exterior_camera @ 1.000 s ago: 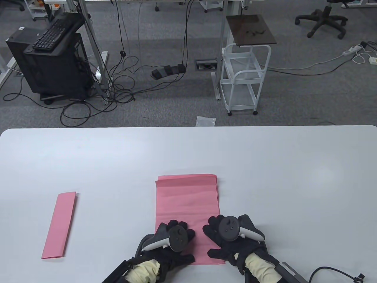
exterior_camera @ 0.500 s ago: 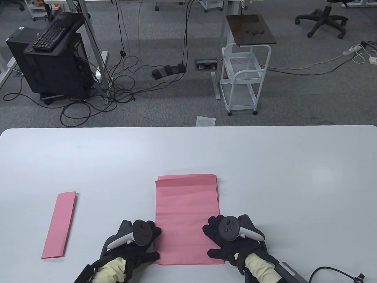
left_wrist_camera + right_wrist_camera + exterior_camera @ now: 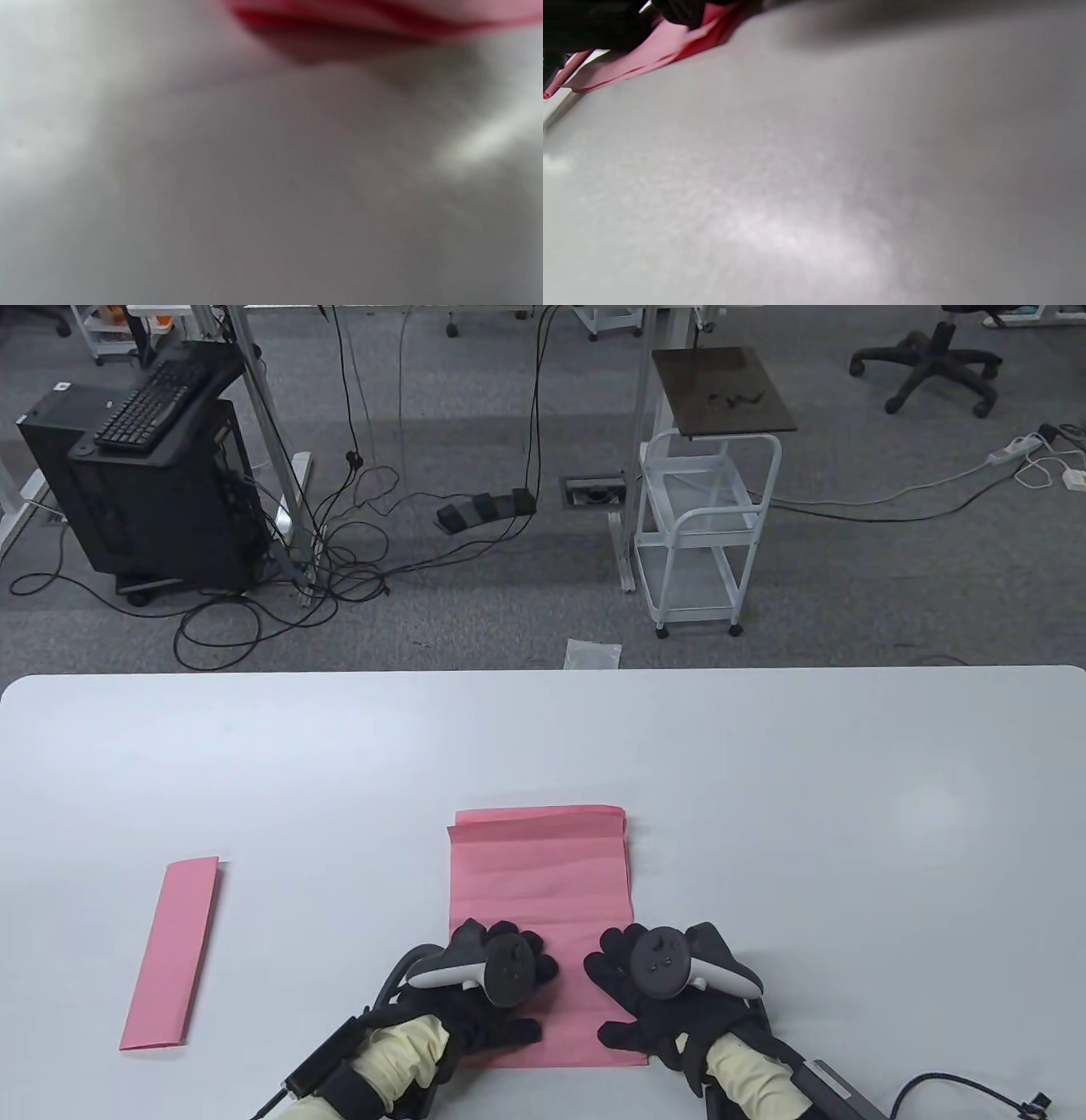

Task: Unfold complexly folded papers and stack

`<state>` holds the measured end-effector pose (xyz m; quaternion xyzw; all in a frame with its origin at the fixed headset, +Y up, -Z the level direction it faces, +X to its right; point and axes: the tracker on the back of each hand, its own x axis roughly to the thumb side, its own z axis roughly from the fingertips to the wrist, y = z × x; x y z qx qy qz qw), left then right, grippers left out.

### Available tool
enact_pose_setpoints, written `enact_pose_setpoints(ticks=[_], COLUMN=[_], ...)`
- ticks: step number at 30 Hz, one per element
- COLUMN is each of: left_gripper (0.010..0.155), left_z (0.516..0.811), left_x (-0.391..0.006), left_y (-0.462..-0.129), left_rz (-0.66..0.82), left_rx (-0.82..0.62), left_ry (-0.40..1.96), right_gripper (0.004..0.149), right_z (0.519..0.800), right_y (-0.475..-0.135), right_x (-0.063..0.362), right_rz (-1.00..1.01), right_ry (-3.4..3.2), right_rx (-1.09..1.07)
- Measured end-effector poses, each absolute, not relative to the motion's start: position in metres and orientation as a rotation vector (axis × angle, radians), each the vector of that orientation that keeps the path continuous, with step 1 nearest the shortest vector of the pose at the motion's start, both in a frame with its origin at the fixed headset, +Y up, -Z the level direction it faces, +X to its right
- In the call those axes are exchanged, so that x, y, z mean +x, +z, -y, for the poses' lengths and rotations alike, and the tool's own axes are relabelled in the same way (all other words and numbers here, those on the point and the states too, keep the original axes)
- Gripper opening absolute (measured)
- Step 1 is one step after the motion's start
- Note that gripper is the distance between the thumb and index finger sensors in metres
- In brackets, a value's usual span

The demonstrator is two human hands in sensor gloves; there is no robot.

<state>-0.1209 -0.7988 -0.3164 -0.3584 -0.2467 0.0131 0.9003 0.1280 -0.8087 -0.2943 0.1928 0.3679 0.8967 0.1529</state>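
A stack of unfolded pink papers lies flat at the front middle of the white table. My left hand rests flat on the stack's near left part. My right hand rests flat on its near right corner. A folded pink paper strip lies at the front left, apart from both hands. The left wrist view is blurred and shows a pink paper edge above the table. The right wrist view shows the pink paper under my gloved fingers at the top left.
Beyond the table's far edge there is carpeted floor with a white cart, a black computer stand, cables and an office chair. A small plastic bag lies on the floor by the far edge.
My left hand was on the stack, slid off to the left beside it, and now rests on its near left part again. The right hand and the papers stayed still.
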Motion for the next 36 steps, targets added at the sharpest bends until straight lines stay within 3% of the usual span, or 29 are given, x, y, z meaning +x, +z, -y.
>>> enact_pose_setpoints(ticks=[6, 14, 20, 24, 31, 36], left_gripper=[0.063, 0.063, 0.07, 0.068, 0.068, 0.065], left_z=[0.801, 0.789, 0.784, 0.792, 0.799, 0.798], left_x=[-0.175, -0.17, -0.106, -0.086, -0.11, -0.13], left_y=[-0.345, -0.347, -0.326, -0.339, -0.405, -0.429], left_rz=[0.25, 0.225, 0.522, 0.537, 0.243, 0.064], left_rx=[-0.73, -0.719, -0.666, -0.712, -0.701, -0.688], left_ry=[0.17, 0.178, 0.007, -0.049, 0.128, 0.189], right_gripper=[0.073, 0.073, 0.073, 0.073, 0.073, 0.073], right_z=[0.809, 0.809, 0.809, 0.809, 0.809, 0.809], right_y=[-0.294, -0.294, -0.294, -0.294, -0.294, -0.294], right_x=[0.128, 0.128, 0.128, 0.128, 0.128, 0.128], right_rz=[-1.055, -1.055, -1.061, -1.061, -1.06, -1.062], right_ry=[2.574, 2.575, 2.571, 2.571, 2.572, 2.571], right_rx=[0.553, 0.553, 0.555, 0.555, 0.556, 0.557])
